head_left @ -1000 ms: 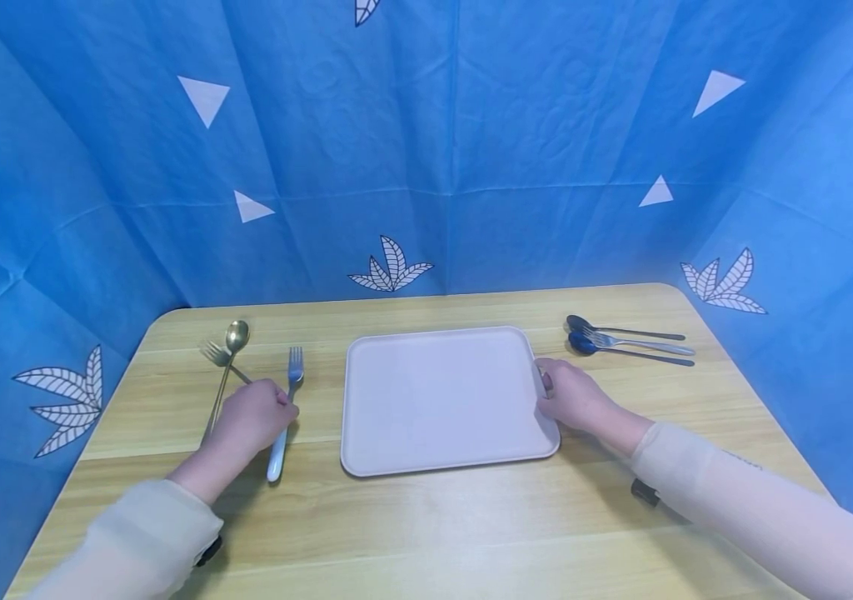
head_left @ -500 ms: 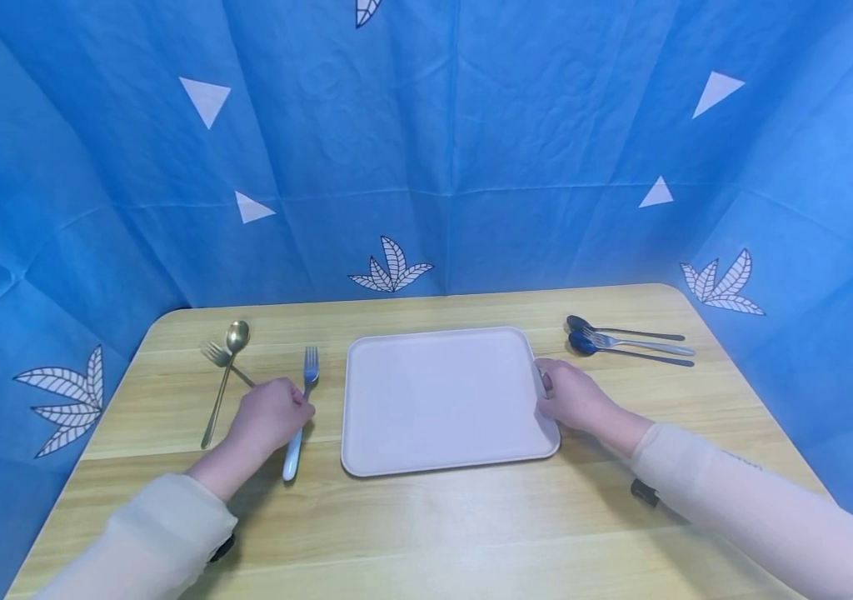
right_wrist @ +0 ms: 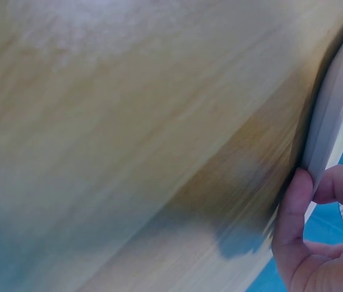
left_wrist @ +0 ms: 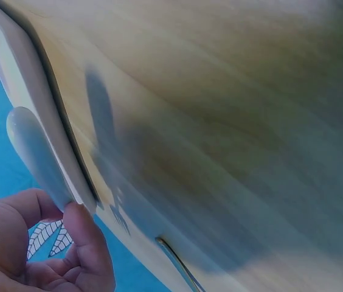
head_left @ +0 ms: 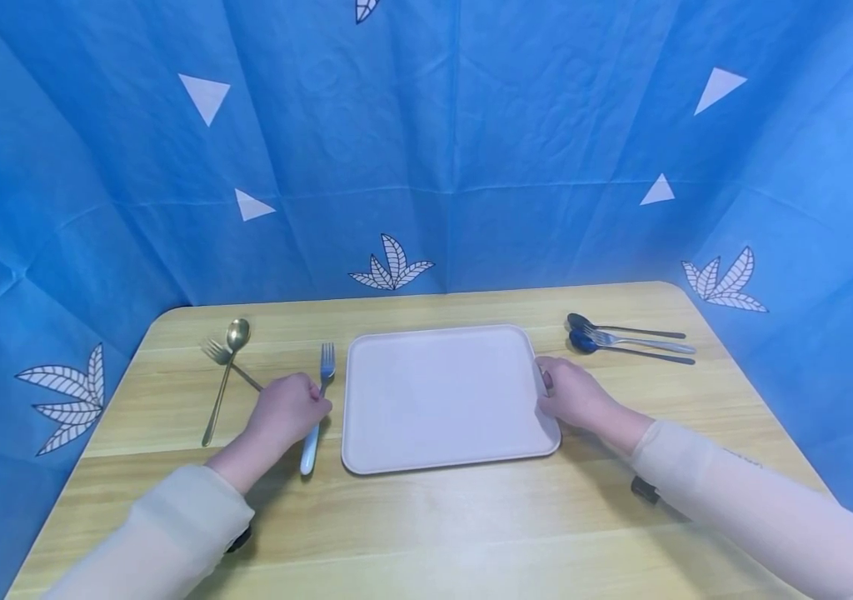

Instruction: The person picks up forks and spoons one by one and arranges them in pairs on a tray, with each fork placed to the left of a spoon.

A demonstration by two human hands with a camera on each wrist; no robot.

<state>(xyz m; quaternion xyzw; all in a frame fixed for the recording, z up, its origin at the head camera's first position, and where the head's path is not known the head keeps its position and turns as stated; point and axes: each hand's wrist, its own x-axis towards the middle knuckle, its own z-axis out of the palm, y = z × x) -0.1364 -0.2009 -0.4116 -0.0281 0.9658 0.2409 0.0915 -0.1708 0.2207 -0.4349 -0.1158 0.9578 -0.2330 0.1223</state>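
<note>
My left hand (head_left: 286, 408) pinches a silver fork (head_left: 327, 360) near the middle of its handle, just left of the tray. The tines point to the back of the table, and the pale rounded handle end (left_wrist: 34, 149) sticks out past the thumb in the left wrist view. A shadow of hand and fork falls on the wood below. At the other side, my right hand (head_left: 580, 398) grips the right edge of the white rectangular tray (head_left: 445, 400). In the right wrist view, thumb and forefinger close on the tray's rim (right_wrist: 332, 109).
A gold spoon (head_left: 237, 335) lies across another fork (head_left: 216, 352) at the table's left. To the back right, two dark spoons (head_left: 584, 342) and a silver fork (head_left: 651, 343) lie together. A blue patterned curtain (head_left: 426, 150) encloses the wooden table (head_left: 441, 533).
My left hand has carried the fork to the right, from near the gold spoon to close by the tray's left edge. The right hand and the tray have stayed in place.
</note>
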